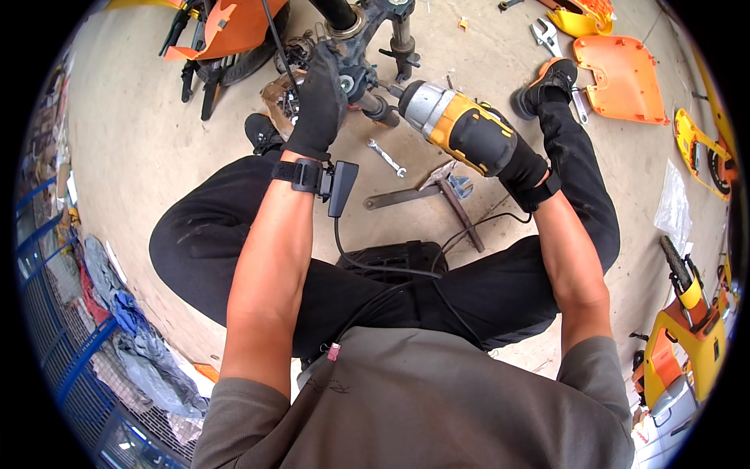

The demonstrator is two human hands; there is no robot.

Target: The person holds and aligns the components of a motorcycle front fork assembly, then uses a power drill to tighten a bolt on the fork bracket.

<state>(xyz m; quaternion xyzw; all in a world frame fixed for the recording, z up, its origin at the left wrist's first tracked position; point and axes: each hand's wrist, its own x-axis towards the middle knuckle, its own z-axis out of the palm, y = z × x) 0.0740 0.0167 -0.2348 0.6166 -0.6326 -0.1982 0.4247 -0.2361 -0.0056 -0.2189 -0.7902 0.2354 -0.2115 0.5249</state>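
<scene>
My right hand [525, 162], in a black glove, is wrapped round the handle of a yellow and black impact wrench [461, 127]. The tool points left, its socket end up against the dark metal fork clamp [361, 56] of a two-legged front fork. On the clamp's left side sits my left hand [319, 105], also gloved, with its fingers closed over the metal; the fingertips are partly hidden. A fork leg [401, 39] with a bracket stands just beyond the wrench. Behind my left hand, a brown cardboard box [277, 102] holds small parts.
Between my legs lie an open-end wrench [387, 159], a hammer [462, 215] and a flat metal bar [394, 198]. An adjustable wrench [547, 35] and orange panel [625, 82] are at the far right. An orange-bodied vehicle [234, 35] stands far left. Cables [383, 270] cross my lap.
</scene>
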